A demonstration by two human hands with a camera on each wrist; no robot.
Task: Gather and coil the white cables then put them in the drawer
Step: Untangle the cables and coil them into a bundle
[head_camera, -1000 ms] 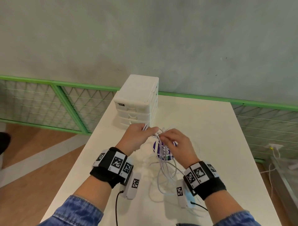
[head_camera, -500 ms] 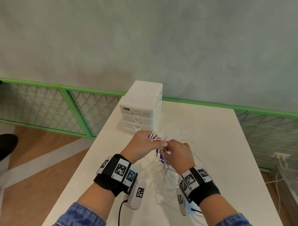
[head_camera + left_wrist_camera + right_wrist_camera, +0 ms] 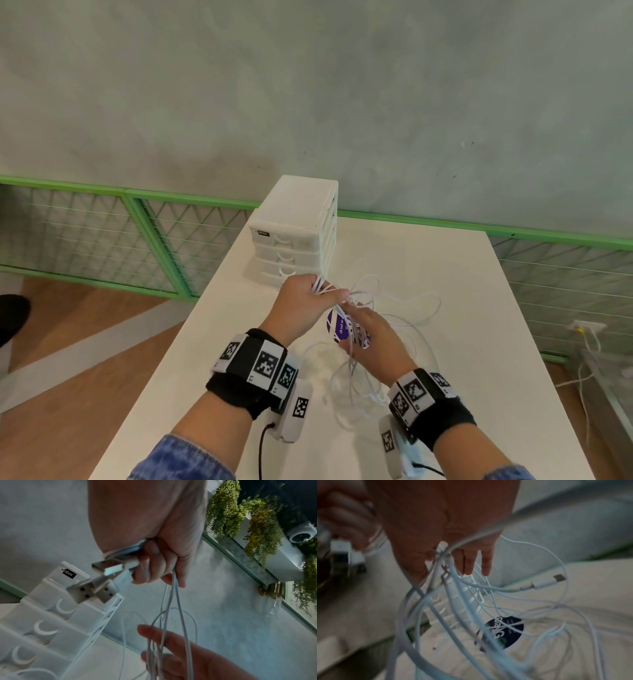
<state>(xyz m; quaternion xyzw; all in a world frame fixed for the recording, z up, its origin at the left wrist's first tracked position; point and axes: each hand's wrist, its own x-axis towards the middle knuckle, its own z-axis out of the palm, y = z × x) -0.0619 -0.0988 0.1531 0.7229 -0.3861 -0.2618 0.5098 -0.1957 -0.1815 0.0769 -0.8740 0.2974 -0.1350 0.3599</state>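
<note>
Left hand clenched round USB plug ends of white cables, bunch held just in front of drawer unit. Right hand loose, fingers straight, strands running across them, not really gripping. Rest of cable droops onto table right of drawer unit, over purple round thing, can't tell what. Guessing cords light, floppy, kinda slick, tangle-prone. Best hold probably plug ends, stiff bit; sliding along loose strands likely snags. Drawers all look closed.
</note>
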